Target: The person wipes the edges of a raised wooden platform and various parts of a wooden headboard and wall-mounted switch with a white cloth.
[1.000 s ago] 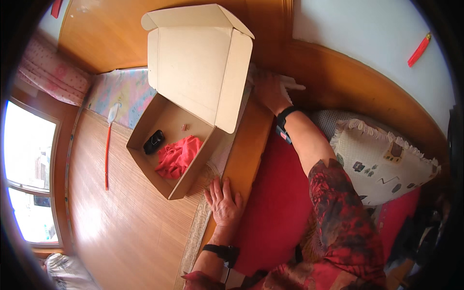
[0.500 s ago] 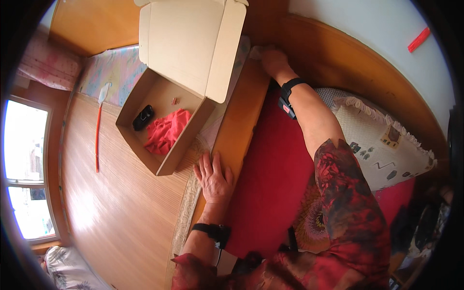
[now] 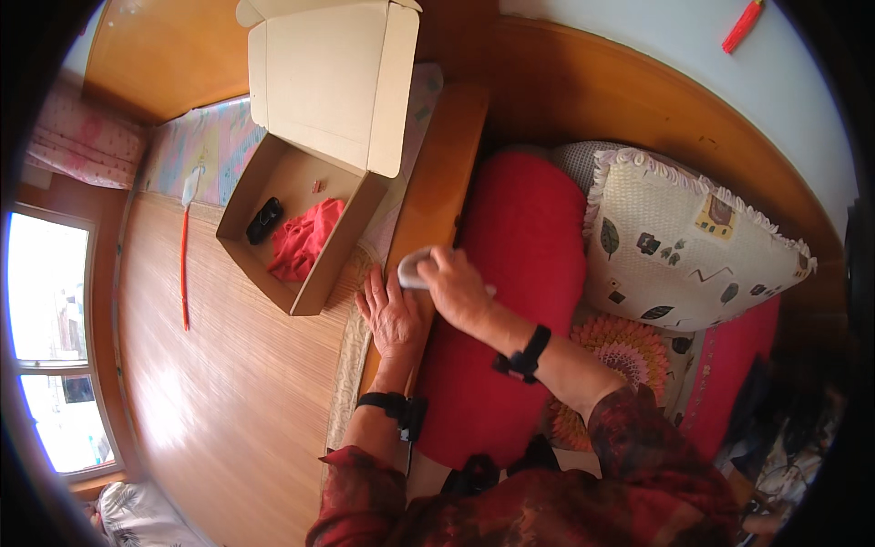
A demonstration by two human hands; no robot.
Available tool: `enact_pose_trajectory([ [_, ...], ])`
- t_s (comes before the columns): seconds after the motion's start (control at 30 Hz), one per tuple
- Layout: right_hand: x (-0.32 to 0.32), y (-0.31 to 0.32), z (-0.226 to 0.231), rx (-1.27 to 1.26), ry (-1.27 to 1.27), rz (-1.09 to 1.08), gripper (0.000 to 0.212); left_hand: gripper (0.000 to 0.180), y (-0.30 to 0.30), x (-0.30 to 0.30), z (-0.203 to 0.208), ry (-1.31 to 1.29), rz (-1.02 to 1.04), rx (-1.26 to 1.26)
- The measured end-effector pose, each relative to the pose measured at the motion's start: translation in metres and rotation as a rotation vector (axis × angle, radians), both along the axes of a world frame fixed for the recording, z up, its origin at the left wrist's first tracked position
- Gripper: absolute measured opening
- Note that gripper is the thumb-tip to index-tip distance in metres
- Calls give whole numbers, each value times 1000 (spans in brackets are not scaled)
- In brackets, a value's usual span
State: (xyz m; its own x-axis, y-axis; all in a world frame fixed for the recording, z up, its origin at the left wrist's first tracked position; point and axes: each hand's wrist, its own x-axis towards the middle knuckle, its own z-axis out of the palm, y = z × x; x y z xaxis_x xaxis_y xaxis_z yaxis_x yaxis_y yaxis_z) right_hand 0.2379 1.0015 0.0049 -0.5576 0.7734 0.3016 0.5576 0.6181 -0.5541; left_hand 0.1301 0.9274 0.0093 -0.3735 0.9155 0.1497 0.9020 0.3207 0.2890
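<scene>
My right hand (image 3: 458, 290) is closed around a crumpled whitish cloth (image 3: 413, 270), which it presses on the brown wooden ledge (image 3: 441, 173). Just left of it, my left hand (image 3: 391, 314) rests flat with fingers spread on the same ledge and its patterned edging. Beyond my left fingertips stands an open cardboard box (image 3: 339, 248) with its lid raised. Inside lie a bright red cloth (image 3: 308, 241), a black object (image 3: 265, 221) that looks like a case, and a tiny reddish item (image 3: 318, 186).
A long red cushion (image 3: 524, 228) lies right of the ledge, beside a cream patterned pillow (image 3: 684, 246) with a frilled edge. Leftward, a red-handled stick with a white head (image 3: 186, 251) lies on the wood-patterned mat (image 3: 241, 383). A window (image 3: 55, 292) is at far left.
My right hand has come back along the ledge from its far end, bringing the whitish cloth close to my left hand. My left hand stays on the ledge. The view has shifted slightly.
</scene>
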Motion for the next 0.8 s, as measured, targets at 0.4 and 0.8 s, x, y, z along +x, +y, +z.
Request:
enact_pose_trajectory([
  [0.4, 6, 225, 5, 227, -175, -241, 37, 40, 1, 0, -1, 9, 19, 5],
  [0.8, -28, 139, -12, 370, -292, -94, 26, 38, -5, -5, -4, -68, -1, 97],
])
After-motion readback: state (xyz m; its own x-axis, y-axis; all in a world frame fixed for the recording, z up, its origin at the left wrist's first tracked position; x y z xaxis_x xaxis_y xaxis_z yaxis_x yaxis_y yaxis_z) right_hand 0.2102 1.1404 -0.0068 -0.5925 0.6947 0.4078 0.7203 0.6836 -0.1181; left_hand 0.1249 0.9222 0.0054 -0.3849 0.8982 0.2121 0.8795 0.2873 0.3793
